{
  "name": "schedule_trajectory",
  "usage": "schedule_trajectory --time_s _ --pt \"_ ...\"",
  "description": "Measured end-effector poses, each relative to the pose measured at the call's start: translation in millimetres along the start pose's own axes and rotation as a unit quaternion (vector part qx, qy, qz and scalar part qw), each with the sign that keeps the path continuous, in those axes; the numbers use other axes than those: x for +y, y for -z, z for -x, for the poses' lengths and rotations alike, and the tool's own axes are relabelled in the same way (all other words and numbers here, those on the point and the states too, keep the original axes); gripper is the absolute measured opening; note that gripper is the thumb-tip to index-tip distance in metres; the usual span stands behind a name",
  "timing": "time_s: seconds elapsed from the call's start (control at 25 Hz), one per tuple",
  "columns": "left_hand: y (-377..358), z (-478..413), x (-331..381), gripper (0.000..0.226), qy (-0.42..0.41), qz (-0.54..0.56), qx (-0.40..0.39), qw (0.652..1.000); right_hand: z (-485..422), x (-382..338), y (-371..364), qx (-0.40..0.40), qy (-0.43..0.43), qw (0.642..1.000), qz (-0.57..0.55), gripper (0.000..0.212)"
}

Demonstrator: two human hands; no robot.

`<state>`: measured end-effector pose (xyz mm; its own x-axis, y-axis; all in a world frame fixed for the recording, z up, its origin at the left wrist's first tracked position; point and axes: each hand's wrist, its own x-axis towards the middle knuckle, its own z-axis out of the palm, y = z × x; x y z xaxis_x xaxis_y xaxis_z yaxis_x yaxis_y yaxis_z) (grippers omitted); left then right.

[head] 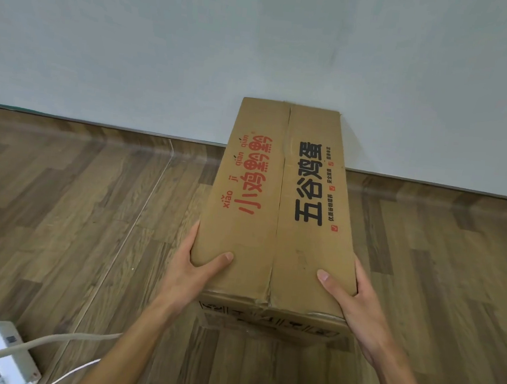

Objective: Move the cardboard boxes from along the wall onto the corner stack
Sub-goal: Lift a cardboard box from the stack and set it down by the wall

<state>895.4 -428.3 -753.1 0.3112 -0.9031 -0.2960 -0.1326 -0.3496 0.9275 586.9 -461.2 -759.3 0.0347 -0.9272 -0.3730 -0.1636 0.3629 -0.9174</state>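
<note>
A long brown cardboard box with red and black printed characters on its top runs from my hands to the pale wall, its far end touching or nearly touching it. My left hand clasps the near left corner, thumb on top and fingers down the side. My right hand clasps the near right corner the same way. Whether the box rests on the floor or is lifted I cannot tell. No corner stack is in view.
Wood-pattern floor spreads on both sides of the box. A white power strip with plugs and several pale cables lies at the lower left, close to my left forearm. A baseboard line runs along the wall.
</note>
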Motion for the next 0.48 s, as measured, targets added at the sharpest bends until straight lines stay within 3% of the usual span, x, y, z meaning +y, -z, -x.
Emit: schedule_trajectory --time_s 0.24,0.36,0.48 --pt "3 47 64 0.102 -0.029 -0.144 0.001 0.989 63 -66 9 -0.005 -0.013 1.0 -0.012 0.08" --pt "8 79 141 0.108 -0.039 -0.143 -0.024 0.989 110 -131 30 0.01 -0.015 1.0 -0.018 0.097" --pt "10 118 221 0.096 -0.046 -0.109 -0.078 0.99 161 -205 52 0.021 0.004 1.0 -0.023 0.091"
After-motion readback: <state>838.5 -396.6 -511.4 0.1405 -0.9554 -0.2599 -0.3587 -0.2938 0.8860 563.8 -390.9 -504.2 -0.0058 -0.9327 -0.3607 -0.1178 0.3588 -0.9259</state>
